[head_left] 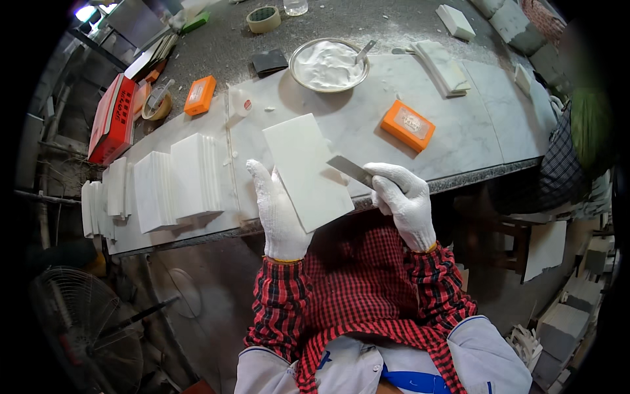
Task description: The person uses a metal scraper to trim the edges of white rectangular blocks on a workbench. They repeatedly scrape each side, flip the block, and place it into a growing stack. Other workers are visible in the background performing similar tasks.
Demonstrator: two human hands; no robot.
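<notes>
Black lettering (122, 107) on red box (117, 146), nearer orange box (399, 134), label (413, 122) blurred

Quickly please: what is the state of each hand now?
Left hand: holding the white tile; most fingers hidden behind it, so how closed cannot be told.
Right hand: closed on the metal scraper.

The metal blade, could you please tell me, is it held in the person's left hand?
No, the metal blade is in the gloved right hand, while the left hand supports a white slab.
</notes>
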